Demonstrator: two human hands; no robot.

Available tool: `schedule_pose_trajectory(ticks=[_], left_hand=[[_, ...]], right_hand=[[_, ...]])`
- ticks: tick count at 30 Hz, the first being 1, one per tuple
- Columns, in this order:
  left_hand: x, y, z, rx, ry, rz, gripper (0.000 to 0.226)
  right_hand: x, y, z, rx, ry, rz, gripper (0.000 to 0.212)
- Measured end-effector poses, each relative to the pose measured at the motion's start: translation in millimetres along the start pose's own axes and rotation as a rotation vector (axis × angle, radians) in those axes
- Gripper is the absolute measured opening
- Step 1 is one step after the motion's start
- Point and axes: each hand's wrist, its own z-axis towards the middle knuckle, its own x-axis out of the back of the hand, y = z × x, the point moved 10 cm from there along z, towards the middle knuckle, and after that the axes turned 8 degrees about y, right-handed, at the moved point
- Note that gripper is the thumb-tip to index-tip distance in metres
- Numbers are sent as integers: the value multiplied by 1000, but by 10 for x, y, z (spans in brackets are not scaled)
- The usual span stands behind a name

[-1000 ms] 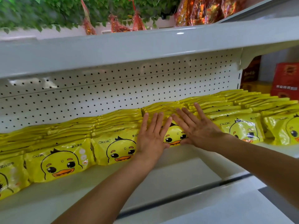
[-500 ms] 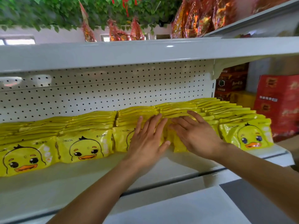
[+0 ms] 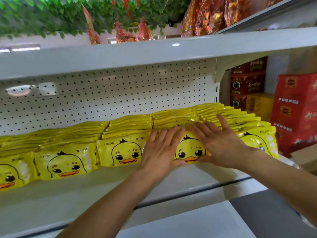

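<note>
The left hand point(image 3: 159, 152) and right hand point(image 3: 221, 145) lie flat with straight, spread fingers point(image 3: 173, 136), gripping nothing, pressing the front duck pack point(image 3: 188, 150) that stands on the shelf point(image 3: 103, 194) under and between them. The rows point(image 3: 68, 162) left of the fingers look squared up, while the packs to their right seem yet to be tidied.

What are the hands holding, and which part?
Nothing is gripped. The left hand and right hand lie flat, fingers straight, against the front face of a yellow duck packet, thumbs by its bottom edge.

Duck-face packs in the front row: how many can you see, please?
5: far-left pack; second pack; third pack; fourth pack, under the left hand and right hand; far-right pack. More may hide behind.
</note>
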Motion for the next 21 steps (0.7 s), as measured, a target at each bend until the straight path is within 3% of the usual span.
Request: schedule_pose_trajectory(ticks=[3,12,21], left_hand=[[89,12,-20,12,38,35,105],[-101,11,-60,-44,3,52,98],[-272,-36,-38,-23,-81,91,91]], right_hand=[[24,-14,42,-19,-14,-16,121],[-135,-7,114,63,-36,-73,123],[-192,-56,192,127,-138,-3,111]])
